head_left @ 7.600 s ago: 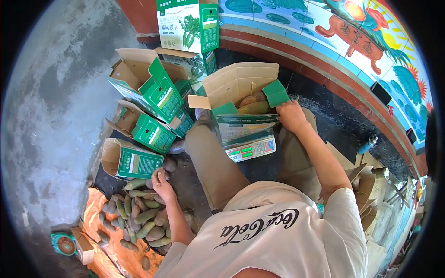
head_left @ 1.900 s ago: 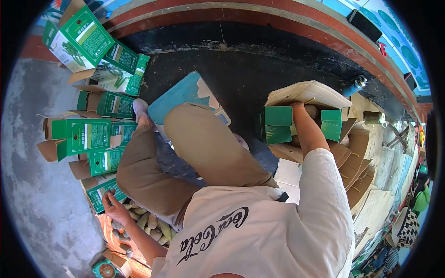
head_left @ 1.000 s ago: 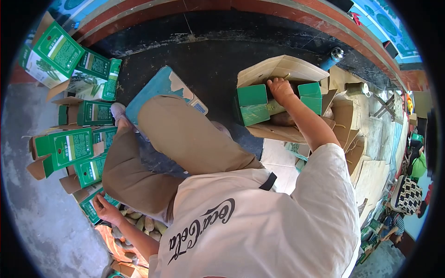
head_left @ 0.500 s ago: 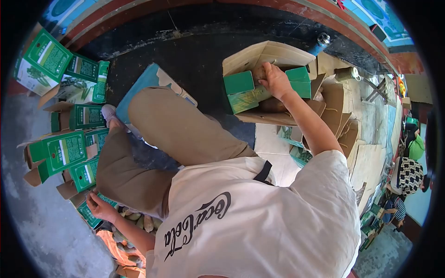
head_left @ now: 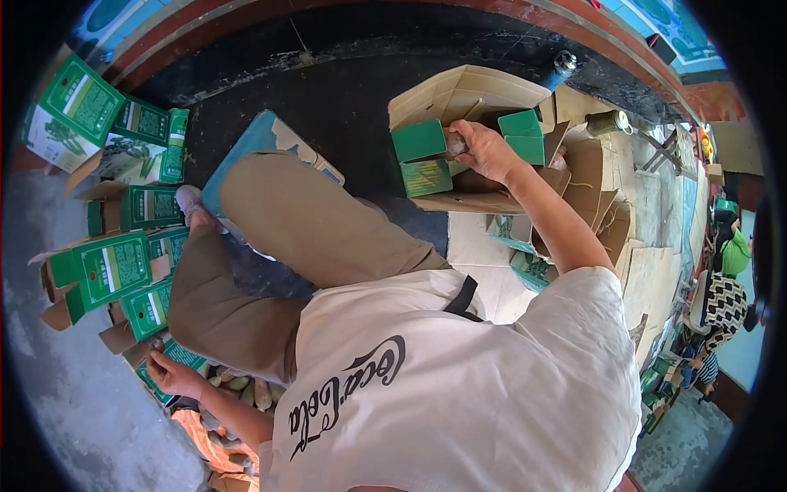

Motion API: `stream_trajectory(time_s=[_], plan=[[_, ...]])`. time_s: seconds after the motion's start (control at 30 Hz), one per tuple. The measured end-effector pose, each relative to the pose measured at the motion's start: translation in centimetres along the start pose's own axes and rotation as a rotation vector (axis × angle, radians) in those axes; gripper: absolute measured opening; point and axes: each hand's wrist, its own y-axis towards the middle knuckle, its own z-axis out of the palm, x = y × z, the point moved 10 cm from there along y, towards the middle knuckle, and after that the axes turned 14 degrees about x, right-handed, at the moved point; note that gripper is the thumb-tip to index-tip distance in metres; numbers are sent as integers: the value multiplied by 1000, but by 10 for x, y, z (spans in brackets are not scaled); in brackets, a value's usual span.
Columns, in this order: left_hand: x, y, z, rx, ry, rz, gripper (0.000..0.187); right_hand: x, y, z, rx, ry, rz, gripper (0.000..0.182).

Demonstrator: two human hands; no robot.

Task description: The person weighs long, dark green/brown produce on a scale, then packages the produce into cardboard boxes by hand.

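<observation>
1. The right hand (head_left: 485, 152) reaches into an open cardboard box (head_left: 459, 94) with green flaps, fingers curled round a brownish vegetable (head_left: 456, 144) at its mouth.
2. The left hand (head_left: 170, 376) rests with fingers spread on a green carton (head_left: 176, 358), beside a pile of vegetables (head_left: 242, 392).
3. More green cartons (head_left: 115, 266) lie nearby.

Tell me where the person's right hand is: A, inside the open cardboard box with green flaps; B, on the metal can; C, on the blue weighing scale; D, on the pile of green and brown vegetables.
A: the right hand reaches into the open cardboard box with green flaps, gripping a brownish vegetable there.
</observation>
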Motion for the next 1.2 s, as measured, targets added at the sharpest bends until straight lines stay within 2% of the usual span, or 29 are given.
stream_trajectory(time_s=[0.07, 0.17, 0.3, 0.5, 0.6, 0.7, 0.8, 0.9, 1.0, 1.1, 1.2], plan=[[1, 0, 0, -2, -13, 2, 27, -5, -7, -6, -16, 93, 58, 53], [-1, -1, 0, 2, -12, -2, 27, -28, -22, -6, 7, 308, 263, 51], [1, -1, 2, 36, 26, -19, 26, -43, -36, -4, 66, 252, 314, 52], [-6, 1, 11, 52, -55, 3, 24, -59, -53, 14, 100, 359, 352, 48], [-4, 0, 15, 55, -110, 8, 24, -82, -58, 36, 27, 579, 349, 47], [-4, -1, 18, 67, -164, 4, 24, -121, -62, 71, 81, 697, 445, 47], [-10, -4, 18, 61, -119, 2, 23, -130, -68, 67, 231, 256, 562, 43], [-6, -5, 25, 93, -101, 43, 22, -126, -63, 84, 403, 98, 550, 41], [-3, -8, 29, 106, -159, 41, 21, -105, -51, 82, 380, 68, 458, 38], [-4, -8, 29, 100, -176, 35, 21, -114, -45, 92, 362, 543, 452, 39], [-5, -8, 26, 83, -217, 12, 21, -84, -36, 78, 367, 369, 408, 37]])
